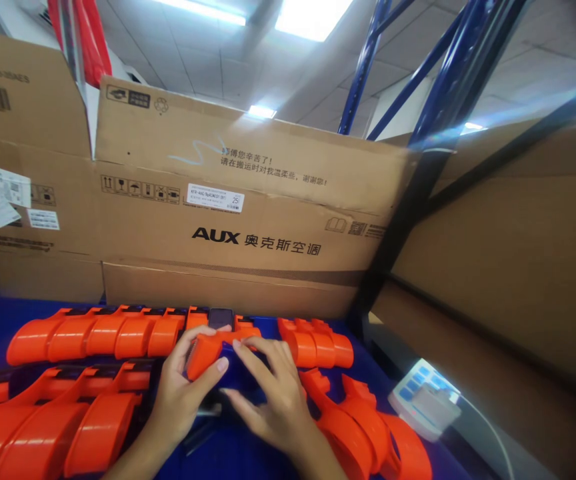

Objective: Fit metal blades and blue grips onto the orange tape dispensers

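An orange plastic part (205,355) is in my left hand (184,380), with the thumb on its near side and the fingers behind it. My right hand (275,387) is at the part's right end, its index finger touching near a dark blue piece and its thumb held apart below. Whether the right fingers grip anything is hard to make out. Just behind the hands stands a small dark rectangular piece (221,318) among orange parts. Below the hands, a dark slim object (202,433) lies on the blue surface (238,460).
Rows of orange curved parts (101,333) line the left side, and more orange parts (355,427) lie at the right. A white device with blue keys (425,399) and a cable sits further right. Cardboard (268,220) and a dark post (393,247) stand behind.
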### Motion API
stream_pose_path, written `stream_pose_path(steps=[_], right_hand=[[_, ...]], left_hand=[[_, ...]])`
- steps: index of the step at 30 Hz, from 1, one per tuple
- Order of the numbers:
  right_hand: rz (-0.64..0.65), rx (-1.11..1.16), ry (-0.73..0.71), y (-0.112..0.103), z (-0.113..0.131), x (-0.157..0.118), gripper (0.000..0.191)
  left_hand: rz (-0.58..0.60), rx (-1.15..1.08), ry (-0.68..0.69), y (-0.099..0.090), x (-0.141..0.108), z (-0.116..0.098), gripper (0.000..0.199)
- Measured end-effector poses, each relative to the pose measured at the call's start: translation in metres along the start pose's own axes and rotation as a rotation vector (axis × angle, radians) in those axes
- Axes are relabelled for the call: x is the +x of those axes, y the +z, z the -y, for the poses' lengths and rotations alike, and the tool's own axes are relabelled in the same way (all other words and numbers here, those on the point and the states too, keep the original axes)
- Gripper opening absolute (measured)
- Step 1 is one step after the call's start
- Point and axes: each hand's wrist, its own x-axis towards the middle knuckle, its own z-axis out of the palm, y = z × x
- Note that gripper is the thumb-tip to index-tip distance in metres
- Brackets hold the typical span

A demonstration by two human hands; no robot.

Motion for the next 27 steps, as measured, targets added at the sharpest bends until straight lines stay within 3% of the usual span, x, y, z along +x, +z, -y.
stream_pose_path(steps=[7, 13, 17, 20, 24, 27], right_hand=[[-0.005, 0.0, -0.006, -0.001, 0.002, 0.001, 0.071], [-0.006, 0.065, 0.063, -0.002, 0.004, 0.002, 0.073], [-0.016, 0.343, 0.268, -0.009, 0.003, 0.007, 0.058], [0.081, 0.653, 0.462, -0.011, 0.003, 0.01, 0.035], [0.211, 0.828, 0.678, -0.001, 0.005, 0.006, 0.054], [0.169, 0.765, 0.756, 0.004, 0.006, 0.001, 0.058]], left_hand=[[-0.069, -0.006, -0.002, 0.0, 0.0, 0.003, 0.048], [-0.008, -0.097, -0.048, -0.003, -0.001, 0.01, 0.056], [0.016, -0.222, -0.068, -0.008, -0.003, 0.015, 0.064], [0.073, -0.235, -0.103, -0.008, -0.003, 0.012, 0.062], [0.067, -0.219, -0.126, -0.005, -0.002, 0.007, 0.044], [-0.051, -0.185, -0.129, -0.003, 0.001, 0.007, 0.043]])
